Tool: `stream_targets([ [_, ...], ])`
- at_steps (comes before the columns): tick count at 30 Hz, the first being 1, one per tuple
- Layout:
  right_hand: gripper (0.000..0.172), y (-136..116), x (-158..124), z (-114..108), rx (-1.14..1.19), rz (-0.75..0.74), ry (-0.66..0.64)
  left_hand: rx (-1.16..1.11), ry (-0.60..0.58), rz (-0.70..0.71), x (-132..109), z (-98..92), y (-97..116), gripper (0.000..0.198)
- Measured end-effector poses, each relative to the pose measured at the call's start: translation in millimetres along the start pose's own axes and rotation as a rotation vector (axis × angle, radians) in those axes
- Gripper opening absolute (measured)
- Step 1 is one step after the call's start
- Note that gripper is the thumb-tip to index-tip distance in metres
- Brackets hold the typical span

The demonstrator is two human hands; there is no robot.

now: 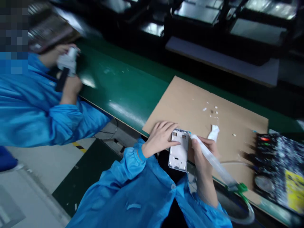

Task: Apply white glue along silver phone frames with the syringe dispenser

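Observation:
My left hand [161, 136] grips a silver phone frame [179, 152] by its left edge, thumb across its face and fingers toward the top. Small cutouts and dark specks show on the frame, which juts over the table's front edge. In my right hand [204, 152] is a clear dispensing syringe [215, 161] with a blue tip, held like a pen. That tip is at the frame's upper right corner; whether it touches I cannot tell. From the green cap [241, 187] at the syringe's rear runs a clear hose [250, 212].
Beneath my hands lies a cardboard sheet [190, 101] with white scraps and a crumpled tissue [214, 132]. A smeared black controller box [270, 167] with lit digits stands right. At left, a co-worker's hands [71, 85] hold a white-and-black object over the green table [118, 85].

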State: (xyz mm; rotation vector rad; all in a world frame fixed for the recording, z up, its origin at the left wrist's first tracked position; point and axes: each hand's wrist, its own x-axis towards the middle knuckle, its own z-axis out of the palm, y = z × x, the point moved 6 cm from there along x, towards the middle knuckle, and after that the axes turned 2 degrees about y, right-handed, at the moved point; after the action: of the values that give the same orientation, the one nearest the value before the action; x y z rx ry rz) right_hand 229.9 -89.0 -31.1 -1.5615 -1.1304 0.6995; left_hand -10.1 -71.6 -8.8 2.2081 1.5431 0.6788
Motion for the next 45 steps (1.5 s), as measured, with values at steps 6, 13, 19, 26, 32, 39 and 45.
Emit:
stream_targets([
  [6, 0.070, -3.9, 2.3, 2.5, 0.020, 0.077, 0.041, 0.205, -0.101, -0.022, 57.6, -26.9, -51.6, 0.107],
  [13, 0.077, 0.3, 2.9, 9.4, 0.060, 0.100, -0.001, 0.357, 0.122, -0.227, 202.1, -86.3, -108.2, 0.095],
  [19, 0.056, -2.1, -1.2, 15.9, 0.120, 0.046, -0.068, 0.332, 0.240, -0.215, 223.7, -82.2, -101.8, 0.068],
  [26, 0.040, -17.7, -6.1, 10.9, 0.195, 0.001, -0.086, 0.251, -0.035, 0.114, 155.6, -23.7, -63.5, 0.062],
  [32, 0.039, 0.8, 17.3, -55.9, 0.059, -0.003, 0.108, 0.172, -0.160, 0.319, 111.5, 11.0, -43.9, 0.068],
  [39, 0.042, 10.7, 29.9, -76.6, -0.016, 0.016, 0.028, 0.295, -0.198, 0.336, 110.9, 13.0, -29.5, 0.070],
  [45, 0.040, 13.3, 33.1, -70.4, -0.142, 0.018, -0.010, 0.216, -0.216, 0.371, 108.5, 14.4, -24.0, 0.072],
])
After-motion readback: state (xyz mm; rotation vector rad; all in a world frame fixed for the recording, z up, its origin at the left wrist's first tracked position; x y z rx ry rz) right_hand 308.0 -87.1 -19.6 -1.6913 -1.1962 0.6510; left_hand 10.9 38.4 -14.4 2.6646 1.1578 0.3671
